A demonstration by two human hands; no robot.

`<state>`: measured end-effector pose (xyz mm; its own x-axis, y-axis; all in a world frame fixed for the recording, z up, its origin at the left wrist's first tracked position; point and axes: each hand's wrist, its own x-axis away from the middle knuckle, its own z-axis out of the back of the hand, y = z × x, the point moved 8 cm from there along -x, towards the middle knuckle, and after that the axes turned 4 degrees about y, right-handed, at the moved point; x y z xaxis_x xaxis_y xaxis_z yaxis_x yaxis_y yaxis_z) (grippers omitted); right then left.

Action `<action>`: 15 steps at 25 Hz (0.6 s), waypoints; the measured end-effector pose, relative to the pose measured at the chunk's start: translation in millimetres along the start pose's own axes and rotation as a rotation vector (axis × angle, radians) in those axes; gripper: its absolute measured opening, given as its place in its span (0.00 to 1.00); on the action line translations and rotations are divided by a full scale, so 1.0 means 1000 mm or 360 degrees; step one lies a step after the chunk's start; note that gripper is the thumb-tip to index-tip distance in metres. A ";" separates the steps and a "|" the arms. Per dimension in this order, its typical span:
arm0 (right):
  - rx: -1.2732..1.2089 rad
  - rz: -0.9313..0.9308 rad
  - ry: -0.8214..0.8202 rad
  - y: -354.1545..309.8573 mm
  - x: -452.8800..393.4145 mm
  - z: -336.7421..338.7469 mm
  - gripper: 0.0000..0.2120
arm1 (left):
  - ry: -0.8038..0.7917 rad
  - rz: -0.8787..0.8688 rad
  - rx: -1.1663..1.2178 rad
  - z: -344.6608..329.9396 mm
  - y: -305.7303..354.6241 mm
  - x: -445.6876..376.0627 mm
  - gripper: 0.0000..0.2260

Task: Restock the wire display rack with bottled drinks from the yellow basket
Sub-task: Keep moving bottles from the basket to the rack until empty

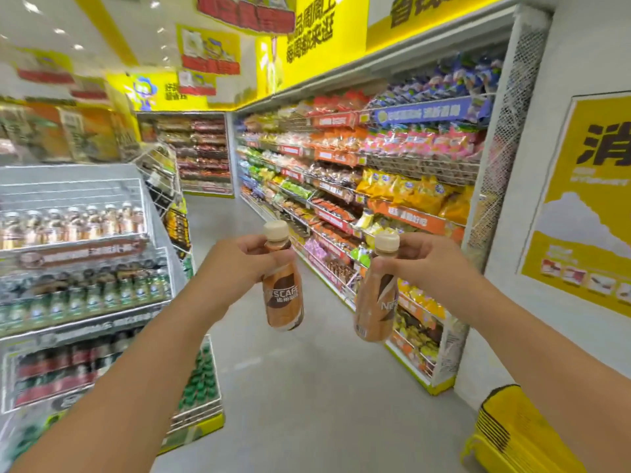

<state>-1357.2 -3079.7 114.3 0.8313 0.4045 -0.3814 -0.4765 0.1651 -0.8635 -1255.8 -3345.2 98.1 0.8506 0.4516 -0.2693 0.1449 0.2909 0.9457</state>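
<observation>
A long snack shelf [375,186] of crinkly bright packets runs down the right of the grey floor [290,387]. On the left stands the wire display rack [85,268], its metal tiers lined with rows of bottles. The ribbed yellow plastic basket [519,435] sits on the floor at lower right. Two bare forearms reach forward at chest height. The left hand [239,264] has its grip closed around the neck of one brown Nescafé bottle [283,298], upright with a cream cap. The right hand [416,261] grips a second coffee bottle [374,302] at the neck, tilted slightly. Two bottles, apart, both held over the aisle.
</observation>
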 end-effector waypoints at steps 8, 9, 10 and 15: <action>-0.0140 0.0142 -0.0302 -0.077 -0.069 -0.226 0.11 | 0.0335 0.0041 -0.0151 0.240 -0.027 -0.013 0.09; -0.0143 0.0154 -0.0331 -0.085 -0.076 -0.250 0.10 | 0.0365 0.0043 -0.0162 0.262 -0.028 -0.013 0.09; -0.0150 0.0164 -0.0356 -0.091 -0.082 -0.270 0.10 | 0.0387 0.0040 -0.0166 0.279 -0.029 -0.013 0.08; -0.0245 0.0201 -0.0553 -0.108 -0.112 -0.361 0.12 | 0.0578 0.0054 -0.0188 0.351 -0.045 -0.020 0.06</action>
<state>-1295.3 -3467.8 131.2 0.6101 0.6973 -0.3763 -0.4984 -0.0315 -0.8664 -1101.6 -3663.1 124.7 0.6161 0.7261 -0.3052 0.0423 0.3565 0.9333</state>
